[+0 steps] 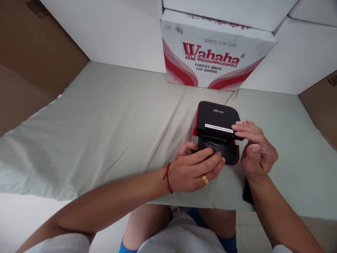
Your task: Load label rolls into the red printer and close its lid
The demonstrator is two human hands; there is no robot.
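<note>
A small black-and-red machine (218, 118) rests on the cloth, its black top raised over a recess at the front. A white warning label (219, 128) runs along the front of its top. My left hand (198, 168) reaches into the recess from the left, fingers closed together on a dark, shiny, crinkled piece (210, 144); the fingertips partly hide it. My right hand (256, 147) is at the machine's right side, fingers stretched out and touching the top's right front corner. That hand holds nothing.
A white-and-red water carton (213, 56) stands behind the machine. Brown cardboard (34, 52) walls the left side, and more cardboard (322, 105) the right. A pale green cloth (110, 116) covers the table. Under my right wrist lies a dark flat object (247, 193), partly hidden.
</note>
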